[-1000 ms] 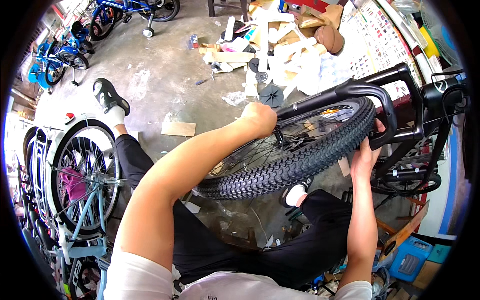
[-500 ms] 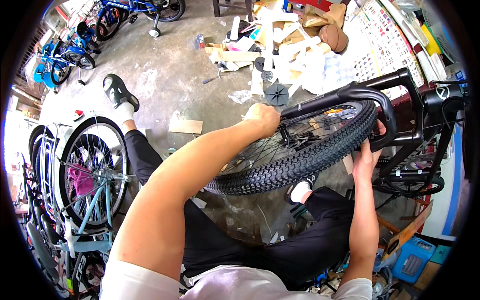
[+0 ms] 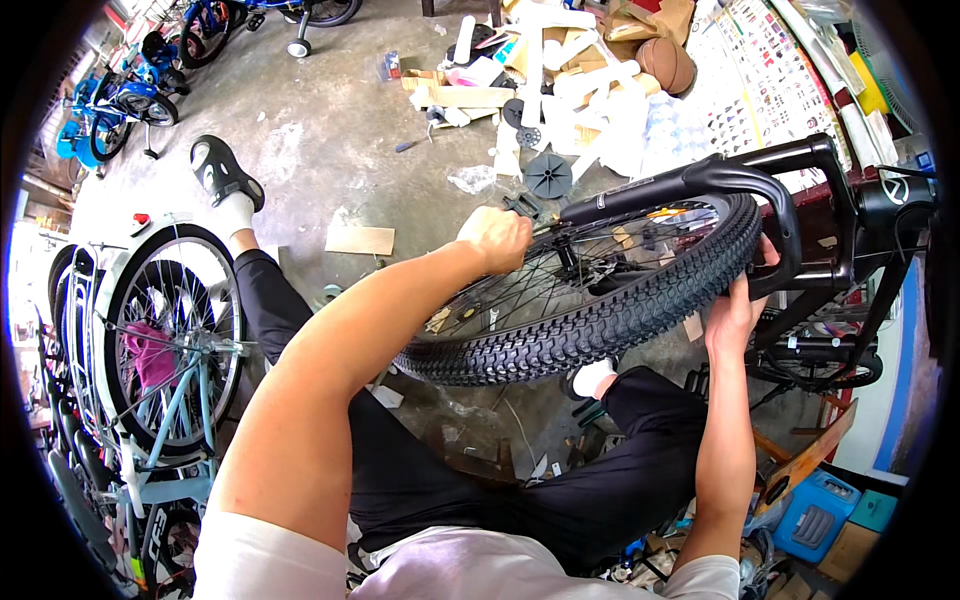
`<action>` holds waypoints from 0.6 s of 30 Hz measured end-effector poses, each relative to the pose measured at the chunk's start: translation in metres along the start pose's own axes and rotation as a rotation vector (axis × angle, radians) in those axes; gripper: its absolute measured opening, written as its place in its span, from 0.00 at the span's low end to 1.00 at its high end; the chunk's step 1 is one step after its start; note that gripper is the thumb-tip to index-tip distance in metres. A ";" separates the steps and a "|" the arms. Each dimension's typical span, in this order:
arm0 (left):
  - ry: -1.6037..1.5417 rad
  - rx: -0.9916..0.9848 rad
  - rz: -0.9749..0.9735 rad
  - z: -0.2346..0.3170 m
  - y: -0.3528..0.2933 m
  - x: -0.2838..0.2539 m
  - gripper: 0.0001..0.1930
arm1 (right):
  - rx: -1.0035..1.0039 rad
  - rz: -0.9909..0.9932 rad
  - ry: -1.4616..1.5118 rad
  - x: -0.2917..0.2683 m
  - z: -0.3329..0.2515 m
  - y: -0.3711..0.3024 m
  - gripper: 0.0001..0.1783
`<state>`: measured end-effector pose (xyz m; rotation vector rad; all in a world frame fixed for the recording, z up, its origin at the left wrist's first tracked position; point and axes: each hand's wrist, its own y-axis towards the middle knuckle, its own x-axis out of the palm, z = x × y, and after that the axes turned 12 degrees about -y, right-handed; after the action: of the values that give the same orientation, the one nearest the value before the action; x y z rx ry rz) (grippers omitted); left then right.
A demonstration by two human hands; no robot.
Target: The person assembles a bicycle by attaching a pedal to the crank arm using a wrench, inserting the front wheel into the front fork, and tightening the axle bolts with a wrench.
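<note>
A bicycle wheel (image 3: 600, 345) with a knobby black tyre lies tilted in front of me, partly between the legs of a black suspension fork (image 3: 640, 195). My left hand (image 3: 497, 240) is closed around the wheel's far left side, just beyond the fork leg's end; its fingertips are hidden. My right hand (image 3: 733, 315) grips the tyre near the fork crown, with fingers showing on both sides of it. The hub and spokes sit below the upper fork leg. The fork joins a black bicycle frame (image 3: 880, 300) at the right.
Bicycles with a bare-spoked wheel (image 3: 175, 340) stand close on the left. Cardboard and packing scraps (image 3: 540, 90), a basketball (image 3: 666, 65) and a round black plastic disc (image 3: 548, 176) lie ahead. A blue case (image 3: 818, 515) stands at the lower right. Small blue bicycles (image 3: 125, 105) are at the far left.
My left hand has shifted left along the wheel, uncovering the fork leg's end and a small dark object beyond it. My right hand keeps its place on the tyre. The view has shifted slightly.
</note>
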<state>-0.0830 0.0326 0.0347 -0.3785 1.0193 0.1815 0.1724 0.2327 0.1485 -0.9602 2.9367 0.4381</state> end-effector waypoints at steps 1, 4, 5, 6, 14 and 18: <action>-0.003 0.001 0.000 -0.003 -0.001 0.004 0.15 | 0.003 0.022 0.009 0.001 0.000 0.000 0.35; -0.032 0.031 0.048 -0.011 -0.002 0.014 0.16 | 0.000 0.050 0.005 0.000 0.001 0.000 0.38; -0.034 0.023 0.047 -0.013 -0.002 0.017 0.16 | -0.008 0.057 -0.005 0.000 0.002 0.000 0.38; -0.035 0.014 0.047 -0.015 -0.002 0.020 0.16 | -0.004 0.057 -0.008 0.000 0.002 0.001 0.38; -0.061 0.112 0.157 -0.030 -0.001 0.037 0.15 | -0.008 0.114 -0.018 -0.009 0.009 0.004 0.37; -0.046 0.258 0.275 -0.053 0.005 0.057 0.14 | -0.085 0.098 -0.022 0.001 0.009 0.001 0.37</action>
<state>-0.0971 0.0145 -0.0398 0.0017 1.0323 0.3005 0.1702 0.2347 0.1400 -0.8156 2.9763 0.5779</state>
